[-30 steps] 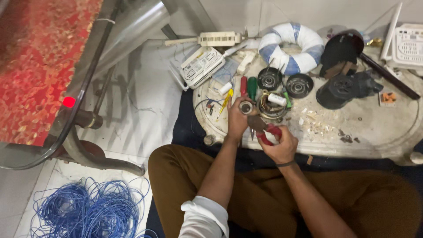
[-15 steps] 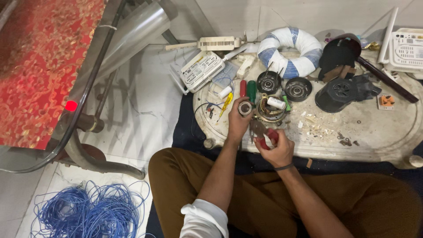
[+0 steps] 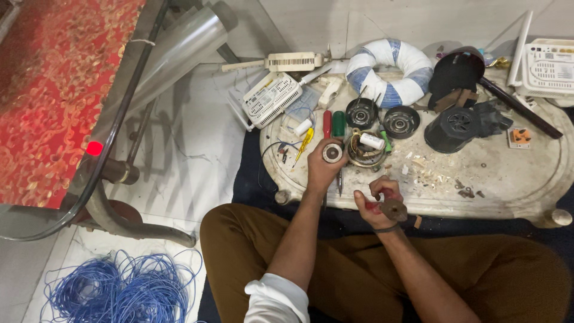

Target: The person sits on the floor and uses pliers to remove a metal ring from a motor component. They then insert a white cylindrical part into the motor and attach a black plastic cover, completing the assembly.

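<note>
Sitting: a person in brown trousers and a rolled white sleeve works cross-legged at a low oval white table (image 3: 508, 185) set on a marble floor.
Left hand: the left hand (image 3: 323, 164) is curled around a small round metal part (image 3: 332, 152) with a hole at its centre, fingers shut on it, held over the table's near edge just beside a copper-wound motor core (image 3: 363, 151).
Right hand: the right hand (image 3: 376, 200) is closed on red-handled pliers (image 3: 382, 200); a rusty brown disc (image 3: 394, 209) sits at the tool's end, touching the hand, at the table's front rim. How the disc is fixed to the tool cannot be told.
Motor core: it lies on the table between the two hands and the row of tools, with a small white cylinder (image 3: 372, 141) resting on top of it.
Tools: a red-handled screwdriver (image 3: 327, 124) and a green-handled one (image 3: 338, 123) lie side by side just beyond the left hand; a yellow tester (image 3: 305, 143) lies to their left.
Table clutter: two black round bearing covers (image 3: 382, 118), a black motor housing (image 3: 457, 128), a blue-and-white wrapped ring (image 3: 391, 72), and pale chips scattered near the middle.
Surroundings: white vented plastic casings (image 3: 272, 98) at the table's far left edge, a tangle of blue wire (image 3: 119, 290) on the floor near the person's knee, a red patterned carpet (image 3: 54, 90) behind a curved glass and metal frame.
</note>
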